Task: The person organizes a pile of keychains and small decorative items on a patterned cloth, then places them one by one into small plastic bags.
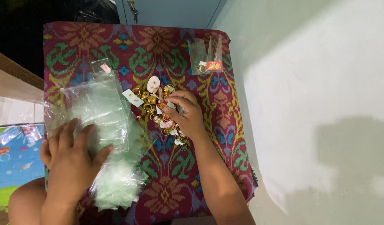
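Under my left hand (71,160) lies one stack of clear plastic sleeves (106,125), too many to count. By my right hand (185,114) sits one heap of gold rings (160,110), uncountable. Beyond it, two packed sleeves (206,56).

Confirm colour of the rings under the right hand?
Gold rings, some with white tags; head view shows them best.

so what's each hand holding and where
Left hand lies flat on the clear plastic bags. Right hand pinches among the gold rings; its exact hold can't be told.
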